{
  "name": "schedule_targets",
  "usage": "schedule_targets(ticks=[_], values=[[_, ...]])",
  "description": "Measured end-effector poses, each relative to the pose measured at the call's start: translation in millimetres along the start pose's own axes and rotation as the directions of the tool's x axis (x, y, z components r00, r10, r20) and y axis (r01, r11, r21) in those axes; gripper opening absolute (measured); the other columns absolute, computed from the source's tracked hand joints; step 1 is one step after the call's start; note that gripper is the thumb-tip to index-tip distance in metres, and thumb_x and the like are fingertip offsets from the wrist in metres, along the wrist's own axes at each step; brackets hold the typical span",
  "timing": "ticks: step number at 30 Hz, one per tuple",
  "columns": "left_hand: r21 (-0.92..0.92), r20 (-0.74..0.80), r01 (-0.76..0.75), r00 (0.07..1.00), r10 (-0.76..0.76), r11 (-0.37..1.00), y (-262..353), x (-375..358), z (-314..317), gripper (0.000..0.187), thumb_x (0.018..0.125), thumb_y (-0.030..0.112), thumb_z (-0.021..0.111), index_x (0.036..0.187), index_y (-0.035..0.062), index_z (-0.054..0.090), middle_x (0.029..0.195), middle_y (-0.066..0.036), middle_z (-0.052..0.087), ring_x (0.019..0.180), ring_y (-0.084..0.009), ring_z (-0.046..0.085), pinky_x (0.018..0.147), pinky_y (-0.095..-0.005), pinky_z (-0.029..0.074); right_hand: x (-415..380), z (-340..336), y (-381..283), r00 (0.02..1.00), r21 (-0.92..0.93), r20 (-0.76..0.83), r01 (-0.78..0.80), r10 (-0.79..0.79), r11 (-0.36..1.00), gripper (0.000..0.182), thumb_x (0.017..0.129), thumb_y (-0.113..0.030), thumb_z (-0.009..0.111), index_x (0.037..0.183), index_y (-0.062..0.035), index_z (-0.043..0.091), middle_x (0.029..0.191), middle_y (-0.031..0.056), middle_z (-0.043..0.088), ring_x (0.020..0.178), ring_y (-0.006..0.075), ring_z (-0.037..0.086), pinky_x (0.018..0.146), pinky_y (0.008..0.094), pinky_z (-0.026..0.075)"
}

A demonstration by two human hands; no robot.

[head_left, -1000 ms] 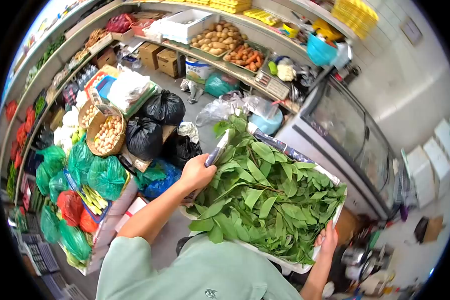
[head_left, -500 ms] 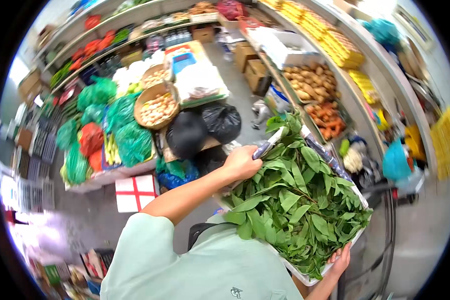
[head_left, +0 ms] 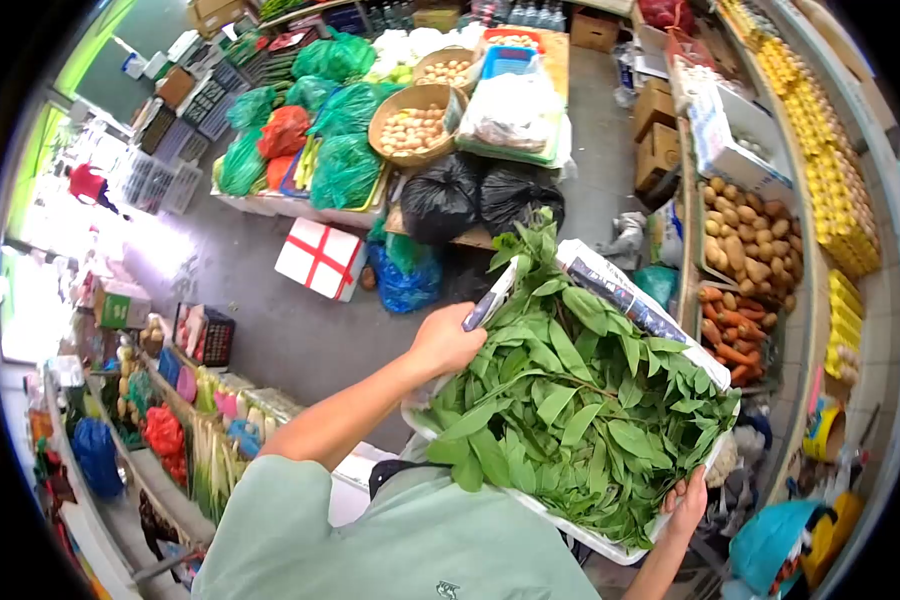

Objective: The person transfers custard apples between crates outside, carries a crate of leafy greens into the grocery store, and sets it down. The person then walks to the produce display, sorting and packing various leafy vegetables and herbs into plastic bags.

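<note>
A white box (head_left: 570,533) full of leafy green stems (head_left: 580,400) is held in front of the person's body, with printed paper (head_left: 630,300) along its far edge. My left hand (head_left: 448,340) is closed on the box's upper left edge. At the lower right corner my right hand (head_left: 683,505) grips the rim, its fingers curled over the edge beside the leaves. Some stems stick out past the far corner of the box.
Potatoes (head_left: 750,235) and carrots (head_left: 738,328) lie on the right shelf, below egg trays (head_left: 820,150). Ahead, a low display holds green bags (head_left: 345,172), an egg basket (head_left: 410,130) and black bags (head_left: 440,200). A white box with red tape (head_left: 320,258) sits on the floor. Produce shelves (head_left: 215,440) stand lower left.
The view has turned to the left, bringing the lower left shelves and a distant person in red into sight. Both hands still hold the box of leaves.
</note>
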State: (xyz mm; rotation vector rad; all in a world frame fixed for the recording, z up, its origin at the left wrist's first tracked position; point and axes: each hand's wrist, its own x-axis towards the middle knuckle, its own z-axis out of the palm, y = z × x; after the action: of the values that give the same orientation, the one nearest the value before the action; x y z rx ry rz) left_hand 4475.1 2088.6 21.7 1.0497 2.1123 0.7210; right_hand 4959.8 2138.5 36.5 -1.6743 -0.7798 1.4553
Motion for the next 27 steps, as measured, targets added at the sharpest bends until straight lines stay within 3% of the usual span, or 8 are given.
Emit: schedule_targets(ticks=[7,9,11,14,17,19,25,27], values=[[0.018,0.029,0.420,0.907,-0.420,0.907,-44,-21,43,0.033,0.079,0.026,0.061,0.104,0.0054,0.066,0.084,-0.018,0.066,0.078,-0.0311,0.063,0.077,-0.0405,0.050,93,2,33,0.941,-0.092,0.181,-0.273,0.285,0.958,0.020,0.098,-0.021,0.061,0.107,-0.0073,0.049,0.062,-0.0025,0.043,0.038,0.0093,0.040,0.035,0.0252,0.032],[0.016,0.012,0.468,0.883,-0.468,0.883,-62,-20,60,0.034,0.079,0.024,0.062,0.108,0.0055,0.067,0.082,-0.012,0.067,0.076,-0.0228,0.063,0.077,-0.0366,0.050,111,21,47,0.927,-0.139,0.166,-0.315,0.336,0.939,0.020,0.094,-0.010,0.061,0.111,-0.0052,0.051,0.064,-0.0016,0.049,0.040,0.0086,0.041,0.038,0.0252,0.032],[-0.032,0.065,0.508,0.860,-0.506,0.861,-90,-15,76,0.030,0.079,0.018,0.063,0.105,0.0037,0.067,0.081,-0.007,0.066,0.073,-0.0166,0.061,0.074,-0.0328,0.049,132,36,59,0.895,-0.277,0.237,-0.312,0.379,0.909,0.027,0.094,-0.018,0.065,0.113,-0.0052,0.051,0.066,-0.0013,0.047,0.043,0.0086,0.040,0.042,0.0269,0.034],[-0.068,0.088,0.548,0.835,-0.542,0.834,-137,-4,108,0.026,0.082,0.013,0.064,0.104,0.0010,0.066,0.080,-0.003,0.065,0.071,-0.0117,0.057,0.070,-0.0285,0.048,171,42,110,0.889,-0.200,0.244,-0.344,0.386,0.918,0.034,0.086,-0.003,0.066,0.119,-0.0011,0.056,0.078,-0.0021,0.058,0.052,0.0047,0.045,0.045,0.0222,0.035],[-0.051,0.128,0.600,0.797,-0.591,0.798,-158,14,135,0.022,0.086,0.008,0.062,0.105,-0.0007,0.065,0.082,0.001,0.065,0.072,-0.0084,0.055,0.069,-0.0257,0.046,207,49,159,0.897,-0.313,0.254,-0.278,0.362,0.908,0.041,0.087,-0.009,0.069,0.125,0.0006,0.056,0.102,0.0055,0.067,0.088,0.0107,0.061,0.076,0.0260,0.049],[-0.057,0.187,0.580,0.806,-0.562,0.813,-181,27,159,0.022,0.088,0.006,0.060,0.108,-0.0010,0.064,0.087,0.000,0.066,0.075,-0.0085,0.057,0.071,-0.0254,0.047,239,47,211,0.902,-0.422,0.232,-0.243,0.363,0.873,0.044,0.089,-0.016,0.071,0.126,0.0019,0.057,0.114,0.0081,0.067,0.103,0.0138,0.060,0.089,0.0289,0.047],[-0.182,0.184,0.549,0.834,-0.521,0.815,-219,86,236,0.027,0.089,0.005,0.058,0.115,-0.0012,0.061,0.098,-0.002,0.068,0.083,-0.0108,0.061,0.075,-0.0265,0.049,345,81,322,0.893,-0.307,0.175,-0.350,0.414,0.885,0.042,0.094,-0.027,0.069,0.125,0.0001,0.061,0.114,0.0072,0.068,0.101,0.0130,0.061,0.088,0.0293,0.048],[-0.193,0.125,0.583,0.812,-0.570,0.789,-215,111,264,0.026,0.088,0.003,0.058,0.113,-0.0001,0.063,0.099,-0.002,0.068,0.083,-0.0101,0.060,0.077,-0.0264,0.048,383,88,352,0.900,-0.423,0.131,-0.328,0.416,0.844,0.044,0.095,-0.033,0.066,0.122,0.0014,0.063,0.111,0.0089,0.069,0.100,0.0159,0.062,0.087,0.0314,0.048]])
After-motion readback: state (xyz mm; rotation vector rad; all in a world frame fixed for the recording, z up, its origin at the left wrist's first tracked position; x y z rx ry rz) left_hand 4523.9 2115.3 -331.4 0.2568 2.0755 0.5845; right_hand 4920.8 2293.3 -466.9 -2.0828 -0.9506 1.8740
